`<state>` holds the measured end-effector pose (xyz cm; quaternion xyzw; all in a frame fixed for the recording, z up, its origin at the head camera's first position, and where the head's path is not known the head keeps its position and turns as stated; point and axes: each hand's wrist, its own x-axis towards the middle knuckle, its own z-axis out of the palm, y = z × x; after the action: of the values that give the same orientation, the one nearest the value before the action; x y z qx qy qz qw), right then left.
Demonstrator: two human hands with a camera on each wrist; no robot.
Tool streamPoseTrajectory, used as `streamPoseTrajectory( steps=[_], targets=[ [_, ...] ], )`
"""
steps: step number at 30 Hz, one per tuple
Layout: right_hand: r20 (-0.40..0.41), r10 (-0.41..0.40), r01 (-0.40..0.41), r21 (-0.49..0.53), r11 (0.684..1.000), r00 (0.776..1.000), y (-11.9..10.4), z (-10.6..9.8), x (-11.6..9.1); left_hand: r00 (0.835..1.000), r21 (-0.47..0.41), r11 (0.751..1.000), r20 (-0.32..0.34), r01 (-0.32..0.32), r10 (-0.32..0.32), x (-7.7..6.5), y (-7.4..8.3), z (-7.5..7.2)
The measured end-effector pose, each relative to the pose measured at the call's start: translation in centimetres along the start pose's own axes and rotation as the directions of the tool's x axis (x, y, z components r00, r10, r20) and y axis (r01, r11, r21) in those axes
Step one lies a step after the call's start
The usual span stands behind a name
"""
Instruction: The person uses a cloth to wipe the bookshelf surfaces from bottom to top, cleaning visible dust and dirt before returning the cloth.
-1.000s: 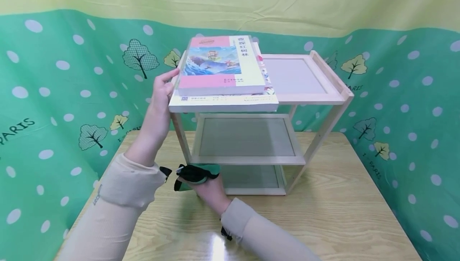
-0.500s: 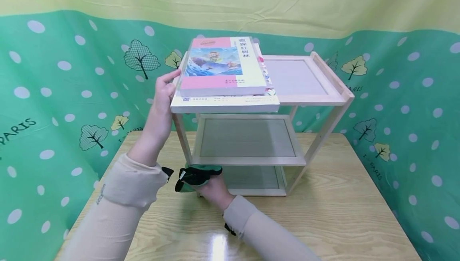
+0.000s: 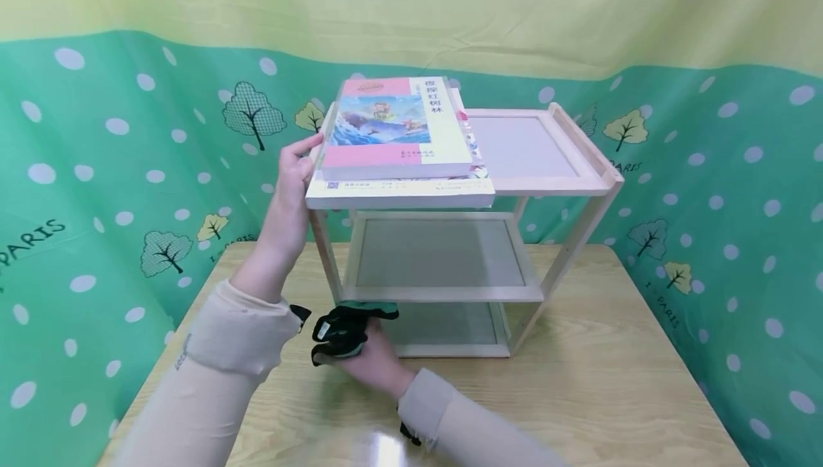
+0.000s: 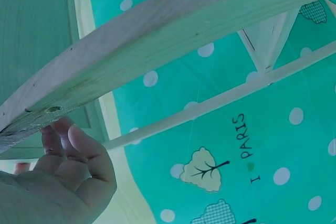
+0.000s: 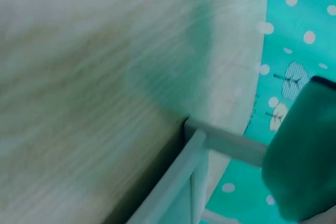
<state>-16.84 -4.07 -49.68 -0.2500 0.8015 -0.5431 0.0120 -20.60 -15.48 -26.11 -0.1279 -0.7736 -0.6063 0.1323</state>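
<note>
A three-tier pale wooden shelf (image 3: 444, 294) stands on the table. My left hand (image 3: 289, 203) grips its upper left side, next to two stacked books; in the left wrist view, the bent fingers of the hand (image 4: 73, 177) meet the wooden side rail (image 4: 131, 40). My right hand (image 3: 379, 363) holds a bunched green cloth with black parts (image 3: 341, 331) at the lower front left leg, hiding most of that leg's lower end. The right wrist view has the green cloth (image 5: 304, 156) beside a shelf leg (image 5: 236, 145); the fingers are out of sight there.
A pink-and-cream book (image 3: 386, 156) lies on a larger white-edged book (image 3: 398, 200), both on the left half of the top tier. The wooden table (image 3: 579, 381) extends around the shelf. A green and yellow curtain (image 3: 116, 167) hangs behind and along both sides.
My right hand has moved slightly down the front left leg, and the cloth looks more bunched. The head view has tilted up a little. My left hand keeps its place on the shelf.
</note>
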Motion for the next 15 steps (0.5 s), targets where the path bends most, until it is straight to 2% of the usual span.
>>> streamPoseTrajectory(
  steps=[6, 8, 10, 12, 15],
  targets=[
    [0.064, 0.08, -0.08, -0.01, 0.997, 0.995, -0.9, 0.0, -1.4, 1.0, 0.016, 1.0, 0.008, 0.001, -0.001, -0.1, -0.2, 0.0],
    [0.108, 0.082, -0.076, -0.064, 0.995, 0.991, -0.7, -0.4, -1.8, 1.0, 0.019, 1.0, 0.007, 0.004, -0.004, -0.1, -0.3, 0.0],
    [0.153, 0.063, -0.041, -0.145, 0.989, 0.986, -0.3, -0.9, -2.1, 1.0, 0.014, 1.0, 0.009, 0.005, -0.005, -0.2, -0.4, 0.0],
    [0.178, 0.008, 0.036, -0.245, 0.969, 0.984, 0.2, -1.4, -2.2, 1.0, 0.009, 1.0, 0.015, 0.005, -0.005, -0.2, -0.5, 0.1],
    [0.154, -0.042, 0.096, -0.364, 0.927, 0.987, 1.0, -1.9, -2.1, 1.0, 0.009, 1.0, 0.022, 0.0, 0.0, -0.1, -0.6, 0.1]
  ],
)
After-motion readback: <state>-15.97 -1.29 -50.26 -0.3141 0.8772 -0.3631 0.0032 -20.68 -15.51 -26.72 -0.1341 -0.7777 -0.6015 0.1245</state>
